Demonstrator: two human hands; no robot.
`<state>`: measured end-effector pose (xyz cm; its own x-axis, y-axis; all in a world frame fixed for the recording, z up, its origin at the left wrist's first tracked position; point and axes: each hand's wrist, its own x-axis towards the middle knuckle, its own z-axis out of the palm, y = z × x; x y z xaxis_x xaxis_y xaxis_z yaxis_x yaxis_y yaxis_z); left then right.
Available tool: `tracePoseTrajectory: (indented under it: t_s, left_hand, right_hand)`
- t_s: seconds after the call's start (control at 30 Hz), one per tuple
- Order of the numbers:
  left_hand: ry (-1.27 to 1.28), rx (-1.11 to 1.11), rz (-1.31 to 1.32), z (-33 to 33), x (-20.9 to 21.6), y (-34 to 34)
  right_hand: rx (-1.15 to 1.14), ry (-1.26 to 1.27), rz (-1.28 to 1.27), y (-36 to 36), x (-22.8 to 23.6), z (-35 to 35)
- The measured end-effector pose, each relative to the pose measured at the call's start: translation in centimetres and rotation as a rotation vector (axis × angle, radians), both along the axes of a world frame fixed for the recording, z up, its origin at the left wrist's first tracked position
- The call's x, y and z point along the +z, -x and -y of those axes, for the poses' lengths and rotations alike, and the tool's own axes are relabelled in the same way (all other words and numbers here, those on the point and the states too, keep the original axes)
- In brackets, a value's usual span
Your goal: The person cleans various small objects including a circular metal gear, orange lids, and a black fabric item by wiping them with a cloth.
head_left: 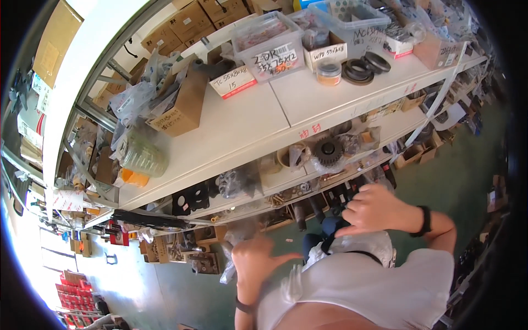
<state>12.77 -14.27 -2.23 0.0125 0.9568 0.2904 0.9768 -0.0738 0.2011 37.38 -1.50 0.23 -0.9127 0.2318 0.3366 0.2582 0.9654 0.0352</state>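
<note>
In front of my body and below the shelf edge, my right hand point(375, 210) is raised with its fingers curled in and the thumb sticking out to the left. Nothing shows in it. Lower and to the left, my left hand point(254, 258) is smeared by motion, its thumb stretched to the right. Whether its fingers hold anything is hidden by the blur. A crumpled clear plastic bag point(226, 265) shows just beside it. Both hands are apart from the shelf point(231, 144). Nearest beyond the right hand is a dark toothed gear point(328, 150) in clear plastic, on a lower shelf.
On the top shelf stand a clear lidded box point(269, 47), a small round tub point(329, 72), black rubber rings point(358, 70), an open carton point(179, 113) and a greenish plastic bottle point(144, 155). Lower shelves carry bagged parts. Red boxes point(74, 294) are stacked at the far left.
</note>
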Motion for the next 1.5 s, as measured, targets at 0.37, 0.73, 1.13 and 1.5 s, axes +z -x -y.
tracePoseTrajectory:
  t_s: [0.37, 0.73, 1.13, 1.5]
  left_hand:
    - [-0.877, 0.584, 1.350, 5.5, -9.7, 6.0]
    - [-1.016, -0.439, 1.864, 9.4, 6.0, 3.3]
    - [-0.871, -0.585, 0.987, 3.4, 10.1, 2.5]
    - [-1.021, 0.344, 0.611, -11.3, -0.4, 3.3]
  right_hand:
    - [0.714, 1.719, -2.286, -6.5, 2.1, -3.6]
    - [0.910, 1.558, -1.227, -11.5, 7.5, -1.8]
    - [0.827, 0.922, -1.506, -10.0, 8.2, -1.1]
    - [-0.361, 0.435, -0.713, 2.2, -2.5, -4.0]
